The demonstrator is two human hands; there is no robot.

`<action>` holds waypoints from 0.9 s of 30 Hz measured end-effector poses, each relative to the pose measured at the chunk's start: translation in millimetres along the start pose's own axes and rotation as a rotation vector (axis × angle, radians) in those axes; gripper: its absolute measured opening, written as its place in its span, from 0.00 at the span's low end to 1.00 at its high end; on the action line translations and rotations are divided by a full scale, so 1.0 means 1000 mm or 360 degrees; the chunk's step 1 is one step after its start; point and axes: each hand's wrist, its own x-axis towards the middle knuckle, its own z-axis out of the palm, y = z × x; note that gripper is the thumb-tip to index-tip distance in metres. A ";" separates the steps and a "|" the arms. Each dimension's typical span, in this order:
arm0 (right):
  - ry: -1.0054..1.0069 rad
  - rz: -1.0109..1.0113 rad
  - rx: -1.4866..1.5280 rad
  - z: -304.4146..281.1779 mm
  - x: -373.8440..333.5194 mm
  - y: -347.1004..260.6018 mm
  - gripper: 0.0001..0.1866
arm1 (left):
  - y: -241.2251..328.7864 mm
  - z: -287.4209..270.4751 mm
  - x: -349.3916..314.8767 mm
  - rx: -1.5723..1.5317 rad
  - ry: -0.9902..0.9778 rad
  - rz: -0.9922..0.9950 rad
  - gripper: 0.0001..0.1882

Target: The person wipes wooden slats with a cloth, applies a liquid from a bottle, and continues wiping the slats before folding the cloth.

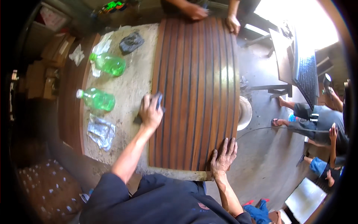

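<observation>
Lying lengthwise away from the wearer in the head view, the brown slatted panel (pixel 194 93) covered the right part of the stained table (pixel 141 74); its slats and dark grooves ran from near the table's near edge toward its far edge, so the long axis pointed straight out from the body. The left hand (pixel 151 114) was at the panel's left long edge, about halfway along; its fingers were closed on a small dark pad (pixel 159 100), perhaps a folded cloth, which sat over the leftmost slats and lay roughly in line with them; nearly the whole width of the panel was thus to the right of that grip. The right hand (pixel 224 156) rested at the panel's near right corner, palm down, fingers spread and apart, gripping nothing; the left hand was the nearer to the middle, the right to the near end. At the far end, a co-worker's two hands (pixel 196 12) (pixel 233 24) were by the panel; what they held I could not tell. Toward the table's left edge were two green bottles (pixel 112 65) (pixel 100 100), caps pointing left; a dark rag (pixel 131 42) lay nearer the far left corner, and a pale cloth (pixel 101 131) nearer the near left corner.
</observation>
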 end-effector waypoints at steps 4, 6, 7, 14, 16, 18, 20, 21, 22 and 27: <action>0.0021 -0.0042 -0.0006 0.007 -0.004 -0.002 0.42 | -0.018 0.055 0.138 0.0168 -0.0015 -0.0079 0.15; 0.0009 -0.0064 -0.0001 0.007 -0.007 -0.003 0.41 | -0.028 0.071 0.169 0.0267 -0.0042 -0.0180 0.14; 0.0003 -0.0070 0.0003 0.006 -0.009 -0.003 0.41 | -0.029 0.073 0.171 0.0320 -0.0032 -0.0183 0.14; 0.0023 -0.0017 -0.0066 -0.008 -0.012 0.004 0.41 | 0.009 -0.005 -0.010 -0.0007 -0.0075 0.0081 0.18; 0.0007 -0.0001 -0.0094 -0.010 -0.017 0.004 0.41 | 0.012 0.002 0.011 -0.0005 -0.0042 0.0059 0.18; 0.0032 -0.0020 -0.0102 -0.010 -0.014 0.003 0.41 | 0.003 0.026 0.072 -0.0002 -0.0088 -0.0074 0.16; 0.0053 -0.0055 -0.0062 -0.006 -0.003 0.000 0.41 | -0.018 0.062 0.155 0.0218 0.0045 -0.0037 0.15; 0.0057 -0.0071 -0.0039 -0.005 -0.001 -0.001 0.42 | -0.030 0.078 0.196 0.0332 0.0113 -0.0026 0.14; 0.0071 -0.0059 -0.0028 -0.003 0.001 -0.001 0.42 | -0.029 0.086 0.207 0.0361 0.0090 -0.0056 0.14; 0.0034 -0.0046 -0.0006 0.000 0.000 0.003 0.42 | -0.014 0.063 0.138 0.0249 -0.0093 -0.0063 0.17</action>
